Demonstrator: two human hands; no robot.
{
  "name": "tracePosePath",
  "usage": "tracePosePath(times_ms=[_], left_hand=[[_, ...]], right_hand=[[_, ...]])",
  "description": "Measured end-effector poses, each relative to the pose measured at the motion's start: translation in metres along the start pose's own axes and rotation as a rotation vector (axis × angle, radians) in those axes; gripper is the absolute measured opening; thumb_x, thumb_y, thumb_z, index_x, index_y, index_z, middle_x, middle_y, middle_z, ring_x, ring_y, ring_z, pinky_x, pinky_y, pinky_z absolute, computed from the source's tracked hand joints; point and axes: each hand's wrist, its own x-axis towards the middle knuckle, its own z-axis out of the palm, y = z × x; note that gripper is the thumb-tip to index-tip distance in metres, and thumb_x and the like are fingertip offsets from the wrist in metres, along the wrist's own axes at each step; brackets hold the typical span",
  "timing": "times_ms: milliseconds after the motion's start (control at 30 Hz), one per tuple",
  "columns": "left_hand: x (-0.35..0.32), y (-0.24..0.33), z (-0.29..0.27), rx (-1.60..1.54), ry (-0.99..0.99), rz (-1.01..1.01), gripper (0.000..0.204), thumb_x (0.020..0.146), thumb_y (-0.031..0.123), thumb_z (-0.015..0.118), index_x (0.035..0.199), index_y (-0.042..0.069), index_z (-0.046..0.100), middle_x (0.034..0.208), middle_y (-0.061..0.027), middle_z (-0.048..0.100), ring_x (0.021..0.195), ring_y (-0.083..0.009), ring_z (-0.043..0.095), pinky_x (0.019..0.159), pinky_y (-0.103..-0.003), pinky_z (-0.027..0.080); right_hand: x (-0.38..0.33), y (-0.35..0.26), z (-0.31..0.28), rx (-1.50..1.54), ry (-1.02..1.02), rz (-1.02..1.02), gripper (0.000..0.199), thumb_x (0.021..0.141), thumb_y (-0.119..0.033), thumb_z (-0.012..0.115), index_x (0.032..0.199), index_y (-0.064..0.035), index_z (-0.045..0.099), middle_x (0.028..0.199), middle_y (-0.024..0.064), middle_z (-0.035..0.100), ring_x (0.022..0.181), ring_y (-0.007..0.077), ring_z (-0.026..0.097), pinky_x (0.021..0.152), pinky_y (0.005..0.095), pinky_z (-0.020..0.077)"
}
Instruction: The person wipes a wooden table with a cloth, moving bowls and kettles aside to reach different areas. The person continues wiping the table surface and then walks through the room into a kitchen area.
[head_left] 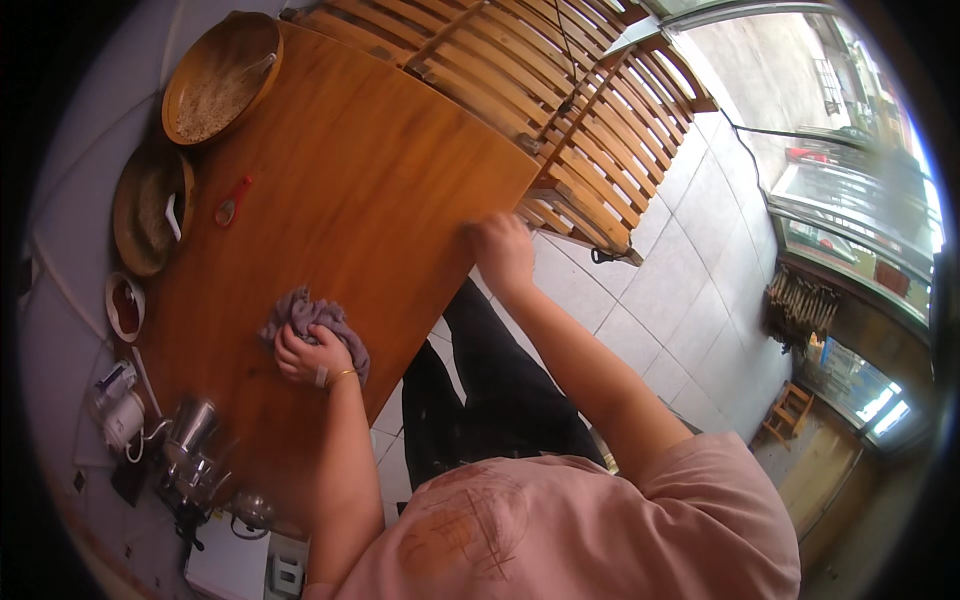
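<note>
My left hand [305, 355] is closed on a crumpled grey-purple cloth [312, 318] and presses it onto the brown wooden table [370, 190]. A ring and a thin bangle show on that hand and wrist. My right hand [500, 250] sits at the table's near edge with bent fingers gripping it; it is slightly blurred. Both forearms reach in from the lower right, where my pink shirt and dark trousers show.
Two round woven trays [222, 75] [150, 205] with grain lie at the table's far side, beside a red peeler-like tool [232, 203] and a small bowl [125, 305]. Metal cups and a white kettle [125, 415] stand at the lower left. A slatted wooden bench [570, 110] stands on the tiled floor.
</note>
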Motion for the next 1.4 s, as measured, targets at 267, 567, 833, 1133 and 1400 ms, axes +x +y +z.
tracePosePath(times_ms=[267, 567, 833, 1133, 1400], left_hand=[[0.008, 0.003, -0.001, -0.003, 0.042, 0.025, 0.036, 0.081, 0.025, 0.062, 0.114, 0.011, 0.06, 0.127, -0.0079, 0.058, 0.116, -0.0337, 0.052, 0.096, -0.052, 0.04], [0.019, 0.009, -0.005, -0.064, 0.022, -0.005, 0.034, 0.08, 0.021, 0.062, 0.112, 0.01, 0.06, 0.123, -0.0098, 0.059, 0.116, -0.0346, 0.051, 0.097, -0.052, 0.039], [0.057, 0.015, 0.013, -0.041, 0.06, -0.111, 0.033, 0.08, 0.023, 0.062, 0.11, 0.01, 0.06, 0.122, -0.0104, 0.059, 0.115, -0.0359, 0.051, 0.096, -0.052, 0.04], [0.06, 0.019, 0.006, -0.04, 0.072, -0.103, 0.034, 0.079, 0.024, 0.06, 0.109, 0.009, 0.061, 0.123, -0.0113, 0.058, 0.114, -0.0366, 0.051, 0.097, -0.056, 0.039], [0.062, 0.021, 0.002, -0.052, 0.071, -0.134, 0.034, 0.077, 0.023, 0.061, 0.108, 0.009, 0.061, 0.121, -0.0108, 0.059, 0.113, -0.0361, 0.051, 0.098, -0.055, 0.038]], right_hand=[[0.106, 0.049, 0.014, -0.117, 0.173, 0.023, 0.009, 0.076, -0.017, 0.071, 0.079, -0.0088, 0.068, 0.091, 0.0076, 0.065, 0.09, 0.031, 0.06, 0.077, 0.0432, 0.0488], [0.154, 0.016, 0.023, -0.072, -0.072, -0.168, 0.011, 0.081, -0.019, 0.07, 0.086, -0.0092, 0.071, 0.095, 0.005, 0.065, 0.098, 0.0287, 0.061, 0.084, 0.0422, 0.0485], [0.275, -0.09, 0.097, -0.005, -0.085, -0.378, 0.015, 0.084, -0.021, 0.066, 0.086, -0.0067, 0.07, 0.096, 0.0076, 0.066, 0.098, 0.0305, 0.062, 0.086, 0.043, 0.0486], [0.226, -0.13, 0.074, -0.098, -0.267, -0.531, 0.016, 0.085, -0.024, 0.065, 0.082, -0.0088, 0.069, 0.088, 0.0092, 0.064, 0.09, 0.0295, 0.063, 0.075, 0.0419, 0.0501], [0.199, -0.217, 0.157, 0.131, -0.178, -0.579, 0.016, 0.085, -0.024, 0.062, 0.082, -0.0094, 0.069, 0.093, 0.0064, 0.064, 0.092, 0.0281, 0.061, 0.081, 0.0415, 0.0468]])
